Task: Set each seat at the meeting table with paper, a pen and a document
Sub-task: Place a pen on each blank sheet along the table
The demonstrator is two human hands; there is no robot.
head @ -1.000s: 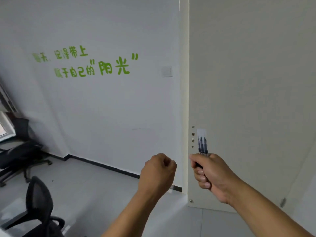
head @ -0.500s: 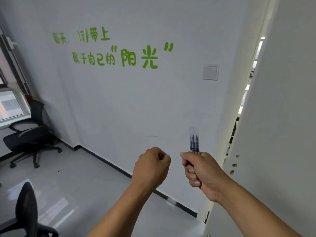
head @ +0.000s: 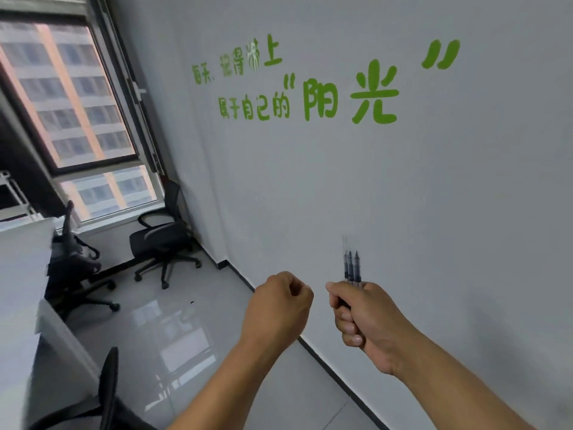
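Pens [head: 351, 266], three of them in a bunch, stand upright out of the top of the right hand [head: 366, 321], whose fingers are curled round their lower ends in a fist. The pens are dark-barrelled with clear caps (the caps are hard to make out against the pale wall [head: 434, 181]). The left hand [head: 279, 308] is just beside the right, apart from it, fingers curled into a loose fist with nothing in it. Both forearms reach forward at about chest height. Green lettering [head: 325, 88] runs across the wall above the hands. To the left a window [head: 71, 97] looks out on a building. Below it a black office chair [head: 164, 240] stands near the corner, and another chair [head: 74, 262] sits against the edge of a white table [head: 24, 274]. The grey floor [head: 161, 336] is glossy.
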